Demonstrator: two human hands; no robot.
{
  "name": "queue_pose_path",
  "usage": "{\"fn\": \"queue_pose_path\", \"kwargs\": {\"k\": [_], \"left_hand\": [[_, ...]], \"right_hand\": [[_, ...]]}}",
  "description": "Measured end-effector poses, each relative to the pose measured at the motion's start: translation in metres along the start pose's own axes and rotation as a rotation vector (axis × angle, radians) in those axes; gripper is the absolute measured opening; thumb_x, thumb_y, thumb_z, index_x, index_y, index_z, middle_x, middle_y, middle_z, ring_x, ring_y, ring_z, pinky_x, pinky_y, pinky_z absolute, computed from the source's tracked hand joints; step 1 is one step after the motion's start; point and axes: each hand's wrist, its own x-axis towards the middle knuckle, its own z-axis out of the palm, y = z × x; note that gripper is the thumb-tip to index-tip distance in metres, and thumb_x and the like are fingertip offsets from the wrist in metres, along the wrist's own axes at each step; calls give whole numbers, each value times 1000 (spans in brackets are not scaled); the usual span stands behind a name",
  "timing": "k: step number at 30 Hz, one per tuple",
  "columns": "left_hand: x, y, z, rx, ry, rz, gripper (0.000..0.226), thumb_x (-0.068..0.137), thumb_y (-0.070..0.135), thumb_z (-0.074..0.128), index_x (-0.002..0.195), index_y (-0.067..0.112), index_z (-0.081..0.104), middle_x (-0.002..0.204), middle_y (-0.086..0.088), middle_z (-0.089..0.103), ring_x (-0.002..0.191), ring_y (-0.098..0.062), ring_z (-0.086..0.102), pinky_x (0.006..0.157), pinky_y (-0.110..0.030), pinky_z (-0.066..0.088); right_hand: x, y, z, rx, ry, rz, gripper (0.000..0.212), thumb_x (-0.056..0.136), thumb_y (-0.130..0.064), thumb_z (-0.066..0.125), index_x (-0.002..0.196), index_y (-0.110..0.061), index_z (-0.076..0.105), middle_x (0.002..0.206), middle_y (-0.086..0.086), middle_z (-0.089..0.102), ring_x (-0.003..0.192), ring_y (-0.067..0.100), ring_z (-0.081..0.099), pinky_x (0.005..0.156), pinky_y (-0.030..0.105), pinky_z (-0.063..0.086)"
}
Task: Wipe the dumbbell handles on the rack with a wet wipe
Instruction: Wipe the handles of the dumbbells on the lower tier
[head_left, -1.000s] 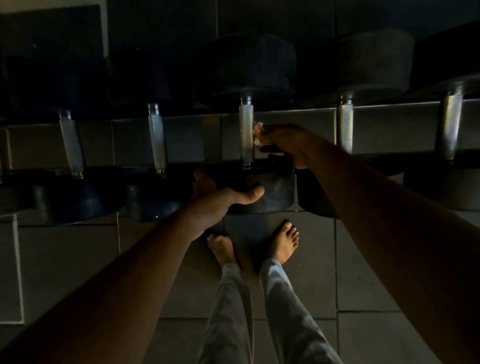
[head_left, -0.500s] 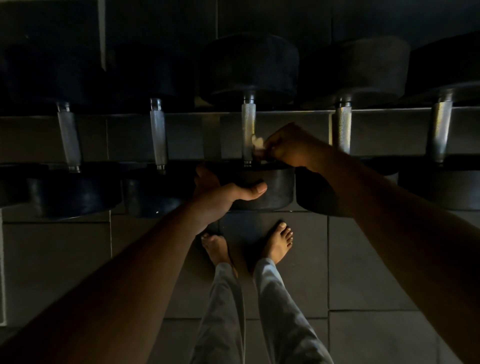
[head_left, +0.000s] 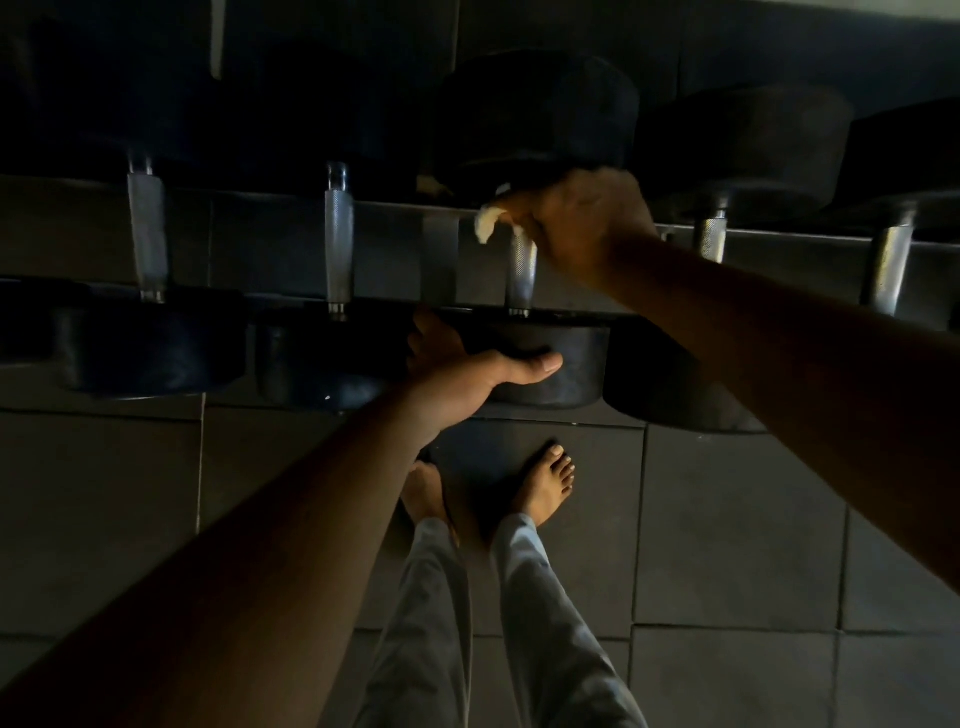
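**Wiping stroke at the far end of the middle handle**

The wet wipe (head_left: 491, 221) is bunched against the far end of the middle dumbbell handle (head_left: 521, 270), close under that dumbbell's far head (head_left: 535, 111). A pale corner of the wipe hangs out to the left of the fist. The right hand (head_left: 582, 223) grips wipe and handle together, fingers curled round the bar. The near part of the knurled bar shows bare below the fist.

The left hand (head_left: 467, 374) holds the near head (head_left: 545, 364) of the same dumbbell: thumb laid across its face, fingers going behind its left edge. This appears to steady the weight on the rack (head_left: 291, 205).

Step in hand, as judged: wiping this one handle, with the wipe at the far limit of its travel. The next move likely calls for drawing the fist along the bar toward the near head, keeping the wipe wrapped round it, then shifting to a neighbouring handle.

Surroundings: two handles to the left, left handle (head_left: 148, 234) and second handle (head_left: 339, 241), and two to the right, fourth handle (head_left: 711, 236) and fifth handle (head_left: 888, 270). Whether any has been wiped cannot be told. The right forearm crosses in front of the fourth dumbbell, so reaching it calls for repositioning. Bare feet (head_left: 545, 480) stand on the tiled floor (head_left: 727, 519) just beneath the heads. Light is low; fine detail is lost.
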Motion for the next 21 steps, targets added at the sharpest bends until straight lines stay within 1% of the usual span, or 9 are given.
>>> {"fn": "queue_pose_path", "kwargs": {"k": [2,4,5,7,8,11,14,17,21], "left_hand": [[0,-1,0,-26,3,16,167,33,77,96,167,36,5,172,2,21,159,-28,21,128,-55,25],[-1,0,-1,-46,-2,22,169,29,78,94,167,36,6,171,1,22,158,-28,22,128,-56,27],[-1,-1,-2,-55,-8,23,167,31,78,94,167,36,5,171,1,21,158,-28,22,128,-55,27],[-1,-4,-3,-71,-14,31,165,34,76,95,167,37,5,171,1,20,158,-28,22,128,-55,26],[-1,-6,-3,-80,-15,36,165,34,77,95,167,38,6,171,2,20,158,-28,22,128,-55,27],[-3,-17,-3,-108,-4,44,160,34,82,91,166,42,9,170,4,23,157,-28,25,127,-58,28],[-5,-23,-3,-136,5,60,156,36,83,90,165,44,12,169,6,26,156,-27,27,127,-58,28],[-5,-23,-2,-125,6,60,160,29,89,88,164,45,13,169,6,26,156,-27,27,126,-59,29],[-7,-21,-2,-108,-3,46,165,23,95,83,164,48,11,171,5,23,158,-30,24,126,-62,27]], "right_hand": [[1,3,-4,-82,10,-72,40,110,-47,33,149,-43,44,119,13,69,102,39,68,80,43,52],[8,-2,8,-116,-48,-91,40,109,-45,36,148,-44,44,123,8,69,99,38,70,75,41,52],[17,-4,19,-227,-53,-78,38,106,-45,37,142,-46,50,117,1,69,95,31,70,75,38,52],[31,-7,49,-109,-195,-39,46,95,-42,30,122,-52,65,87,-8,58,82,13,58,80,28,54],[27,-8,52,-59,-168,-63,47,91,-38,30,116,-50,68,83,-8,54,80,13,56,80,29,54],[11,-9,13,-24,-25,-92,28,102,-36,46,122,-33,65,114,0,70,98,30,68,80,44,58],[8,-4,2,-37,8,-192,37,108,-47,33,130,-34,60,136,-5,63,116,32,64,91,51,55],[21,-6,11,-17,-91,-296,33,109,-40,40,130,-29,63,137,-1,63,124,30,61,103,46,49],[27,-10,4,-67,-298,-278,28,105,-32,52,130,-33,64,140,-4,62,132,25,55,112,44,39]]}}
